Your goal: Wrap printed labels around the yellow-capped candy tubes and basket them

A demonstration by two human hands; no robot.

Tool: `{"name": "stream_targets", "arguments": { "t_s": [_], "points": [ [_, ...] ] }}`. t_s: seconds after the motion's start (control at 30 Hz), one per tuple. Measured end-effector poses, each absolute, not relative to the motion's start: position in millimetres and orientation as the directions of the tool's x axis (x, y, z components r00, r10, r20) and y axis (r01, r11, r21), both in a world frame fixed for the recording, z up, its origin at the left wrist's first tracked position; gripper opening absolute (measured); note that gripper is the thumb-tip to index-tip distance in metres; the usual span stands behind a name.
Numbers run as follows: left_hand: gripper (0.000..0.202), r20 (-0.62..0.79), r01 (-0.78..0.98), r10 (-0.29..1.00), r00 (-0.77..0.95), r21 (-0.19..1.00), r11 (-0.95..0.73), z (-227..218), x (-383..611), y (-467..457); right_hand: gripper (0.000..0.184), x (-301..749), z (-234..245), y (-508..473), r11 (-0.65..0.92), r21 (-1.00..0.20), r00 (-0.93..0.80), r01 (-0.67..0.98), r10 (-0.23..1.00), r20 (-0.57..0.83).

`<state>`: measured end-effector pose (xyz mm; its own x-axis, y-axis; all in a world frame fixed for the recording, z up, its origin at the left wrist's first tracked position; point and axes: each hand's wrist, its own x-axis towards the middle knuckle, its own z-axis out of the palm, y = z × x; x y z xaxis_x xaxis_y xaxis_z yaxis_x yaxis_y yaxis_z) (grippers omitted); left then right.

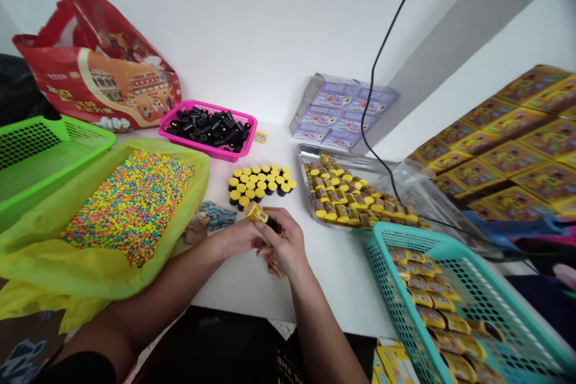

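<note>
A small tube with a yellow printed label (256, 212) and a black part is held over the white table between my two hands. My left hand (245, 236) closes around it from the left, with its fingers partly hidden. From the right, my right hand (288, 239) curls its fingers about the black part. Below my hands, some orange printed labels (275, 266) show in part. Just beyond stands a cluster of black tubes with yellow caps (261, 180). A blue-and-white crumpled packet (216, 215) lies left of my hands.
A yellow-lined basket (204, 162) holds colourful candy balls. Behind it, a pink basket (236, 156) holds black tubes. On the right are a metal tray (310, 162) of labelled tubes, a teal basket (382, 276), stacked boxes (508, 144) and a hanging black cable (372, 72).
</note>
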<state>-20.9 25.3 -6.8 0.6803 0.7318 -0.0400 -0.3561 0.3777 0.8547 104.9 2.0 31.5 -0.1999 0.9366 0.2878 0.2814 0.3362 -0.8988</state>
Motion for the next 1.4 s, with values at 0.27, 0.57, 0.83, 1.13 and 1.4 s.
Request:
{"name": "stream_targets", "arguments": {
  "t_s": [0.27,0.57,0.83,1.13,1.4],
  "points": [
    [0.023,-0.078,-0.344,0.816,0.572,0.881,0.326,14,-27,25,0.03,117,12,1,0.333,-0.77,0.189,0.544,0.846,0.5],
    [0.033,-0.091,-0.543,0.976,0.2,0.819,0.188,7,-17,23,0.023,106,-11,7,0.434,-0.586,0.101,0.684,0.739,0.666],
    [0.029,-0.048,-0.487,0.993,0.104,0.869,0.093,7,-10,16,0.023,107,-21,7,0.506,-0.424,0.004,0.751,0.639,0.769],
    [0.027,0.01,-0.481,0.998,0.063,0.876,0.022,15,-15,17,0.028,110,-15,5,0.54,-0.611,0.027,0.579,0.736,0.676],
    [0.032,-0.074,-0.582,0.992,0.103,0.804,0.12,13,-18,23,0.025,107,-13,3,0.507,-0.69,0.072,0.517,0.778,0.625]
  ]
}}
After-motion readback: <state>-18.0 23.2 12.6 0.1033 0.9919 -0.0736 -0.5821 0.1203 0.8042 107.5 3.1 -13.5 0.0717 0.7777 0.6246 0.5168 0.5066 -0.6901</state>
